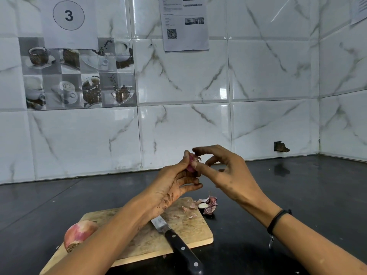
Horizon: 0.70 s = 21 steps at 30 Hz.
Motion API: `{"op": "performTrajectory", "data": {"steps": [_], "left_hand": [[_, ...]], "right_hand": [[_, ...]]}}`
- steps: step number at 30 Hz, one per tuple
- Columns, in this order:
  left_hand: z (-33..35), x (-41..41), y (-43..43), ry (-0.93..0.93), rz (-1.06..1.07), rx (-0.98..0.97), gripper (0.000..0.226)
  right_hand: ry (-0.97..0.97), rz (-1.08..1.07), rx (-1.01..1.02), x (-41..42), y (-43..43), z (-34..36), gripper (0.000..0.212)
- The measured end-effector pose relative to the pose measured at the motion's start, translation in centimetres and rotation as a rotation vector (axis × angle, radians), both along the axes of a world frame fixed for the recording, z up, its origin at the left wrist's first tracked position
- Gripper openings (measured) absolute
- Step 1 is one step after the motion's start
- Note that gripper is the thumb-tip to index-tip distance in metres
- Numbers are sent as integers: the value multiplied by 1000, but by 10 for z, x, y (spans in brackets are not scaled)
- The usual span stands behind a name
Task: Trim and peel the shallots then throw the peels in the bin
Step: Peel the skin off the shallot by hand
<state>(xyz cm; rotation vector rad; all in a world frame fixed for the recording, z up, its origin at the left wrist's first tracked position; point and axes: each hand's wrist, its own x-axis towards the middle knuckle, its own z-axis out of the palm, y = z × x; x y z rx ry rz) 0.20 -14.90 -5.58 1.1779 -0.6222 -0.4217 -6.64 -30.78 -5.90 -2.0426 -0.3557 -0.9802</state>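
Observation:
My left hand (pixel 174 181) grips a small pink shallot (pixel 191 162) held up above the counter, thumb along its left side. My right hand (pixel 224 171) pinches a strip of peel at the shallot's top between forefinger and thumb. A second, larger shallot (pixel 79 234), unpeeled, lies at the left end of the wooden cutting board (pixel 190 233). A black-handled knife (pixel 176 241) rests on the board, blade partly hidden under my left forearm. A heap of pink peels and a cut end (pixel 207 205) lies at the board's far right corner.
The board sits on a dark glossy countertop (pixel 297 195). White marbled wall tiles rise behind, meeting a side wall at the right corner. Paper sheets are taped to the wall. A broken hole (pixel 281 147) shows low in the back wall. No bin is in view.

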Motion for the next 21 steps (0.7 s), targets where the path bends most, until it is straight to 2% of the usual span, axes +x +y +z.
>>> {"op": "performTrajectory", "data": {"steps": [6, 14, 21], "left_hand": [[-1, 2, -1, -1, -19, 30, 58], [-5, 4, -4, -7, -60, 3, 54], [-8, 9, -4, -88, -31, -16, 32]], "right_hand": [[-79, -58, 33, 0, -3, 1, 14], [11, 60, 243, 1, -2, 2, 11], [85, 182, 413, 2, -3, 4, 13]]}}
